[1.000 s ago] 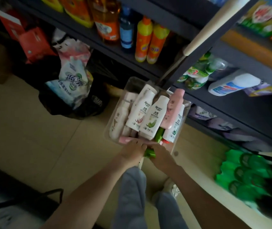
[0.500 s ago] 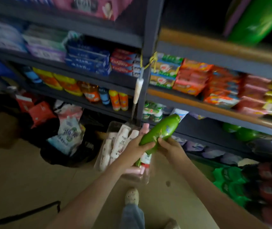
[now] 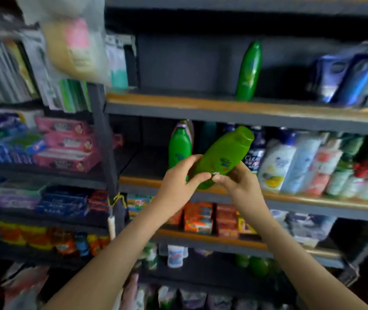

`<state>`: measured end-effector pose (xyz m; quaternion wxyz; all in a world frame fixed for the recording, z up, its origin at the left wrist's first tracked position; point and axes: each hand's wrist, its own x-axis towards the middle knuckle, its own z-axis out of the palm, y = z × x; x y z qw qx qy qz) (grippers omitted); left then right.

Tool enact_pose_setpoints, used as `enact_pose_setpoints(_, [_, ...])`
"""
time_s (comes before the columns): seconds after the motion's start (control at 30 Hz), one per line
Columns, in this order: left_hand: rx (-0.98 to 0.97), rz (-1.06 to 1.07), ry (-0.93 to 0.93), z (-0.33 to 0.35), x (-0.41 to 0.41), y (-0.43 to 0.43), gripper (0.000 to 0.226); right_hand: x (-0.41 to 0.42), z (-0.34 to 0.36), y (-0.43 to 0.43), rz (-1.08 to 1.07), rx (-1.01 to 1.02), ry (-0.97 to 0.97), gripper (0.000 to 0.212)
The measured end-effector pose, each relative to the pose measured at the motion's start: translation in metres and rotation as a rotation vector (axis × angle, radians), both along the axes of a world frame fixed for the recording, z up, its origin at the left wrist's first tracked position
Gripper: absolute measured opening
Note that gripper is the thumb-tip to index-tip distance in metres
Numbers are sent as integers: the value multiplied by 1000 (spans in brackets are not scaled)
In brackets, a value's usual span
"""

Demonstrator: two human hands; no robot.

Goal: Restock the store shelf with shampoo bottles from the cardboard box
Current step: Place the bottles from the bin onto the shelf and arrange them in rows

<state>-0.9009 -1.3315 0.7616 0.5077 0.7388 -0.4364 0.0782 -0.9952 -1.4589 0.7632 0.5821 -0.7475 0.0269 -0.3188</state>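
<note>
A green shampoo bottle (image 3: 222, 156) is held tilted, cap end up and to the right, in front of the middle shelf (image 3: 290, 199). My left hand (image 3: 178, 186) grips its lower end from the left, and my right hand (image 3: 236, 183) pinches the same end from the right. Another green bottle (image 3: 178, 146) stands upright on that shelf just behind my left hand. A taller green bottle (image 3: 249, 70) stands alone on the shelf above (image 3: 178, 104). The box of bottles is out of view.
White, blue and red bottles (image 3: 301, 162) fill the right part of the middle shelf. Blue packs (image 3: 348, 79) sit at the upper right. A dark upright post (image 3: 104, 142) divides the racks; pink and blue boxes (image 3: 66, 144) stock the left one. Orange packs (image 3: 210, 218) lie below.
I took the green bottle out of the box on the floor and lifted it with both hands up to the middle shelf. My view swung up from the floor to the shelves.
</note>
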Motion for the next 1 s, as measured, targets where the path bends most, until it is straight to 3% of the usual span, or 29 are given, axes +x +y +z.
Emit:
enact_pose_setpoints(0.1, [-98, -49, -188, 57, -12, -23, 41, -14, 52, -23, -48, -97, -157, 34])
enact_pose_setpoints(0.27, [-89, -69, -463, 139, -4, -51, 38, -8, 115, -72, -166, -296, -341, 15])
enact_pose_setpoints(0.37, [16, -17, -643, 169, 13, -74, 39, 4, 142, -98, -256, -486, -384, 25])
enact_pose_setpoints(0.5, [221, 11, -735, 186, 46, -109, 42, 26, 157, -128, -307, -696, -318, 45])
enact_pose_setpoints(0.63, [328, -6, -695, 193, 83, -142, 43, 59, 169, -164, -344, -752, -183, 41])
enact_pose_setpoints(0.77, [312, -185, -455, 189, 114, -177, 36, 86, 167, -193, -421, -795, -32, 37])
enact_pose_setpoints(1.0, [409, -194, -259, 185, 151, -217, 25, 115, 176, -220, -382, -773, 287, 36])
